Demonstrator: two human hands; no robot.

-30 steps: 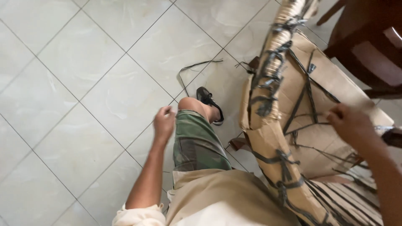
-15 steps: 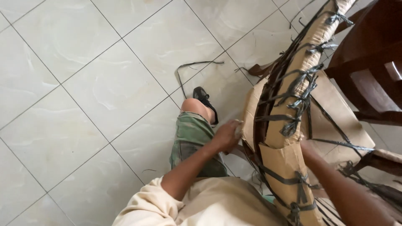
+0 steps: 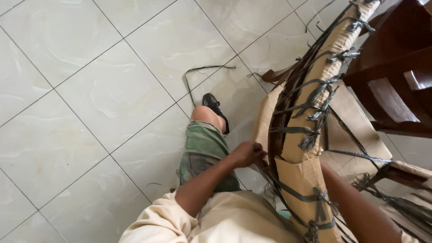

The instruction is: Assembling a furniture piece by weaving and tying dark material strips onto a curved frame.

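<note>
A long, curved piece wrapped in brown cardboard (image 3: 310, 180) and tied with knotted black plastic straps (image 3: 315, 117) leans across my lap from the lower right to the top right. My left hand (image 3: 248, 154) is closed on the straps at the cardboard's left edge, just right of my knee. My right forearm (image 3: 360, 209) reaches in behind the wrapped piece, and the cardboard hides the hand itself. I wear green camouflage shorts (image 3: 204, 148) and a beige shirt.
Dark wooden furniture (image 3: 396, 85) stands at the right behind the wrapped piece. A loose black strap (image 3: 198, 71) lies on the pale tiled floor (image 3: 90, 103) beyond my foot in a black sandal (image 3: 215, 107). More cut straps and cardboard lie at the lower right (image 3: 400, 207).
My left hand has moved from my knee to the cardboard's left edge and closed on the straps. My right hand has dropped from the wrapped piece's right side to behind it.
</note>
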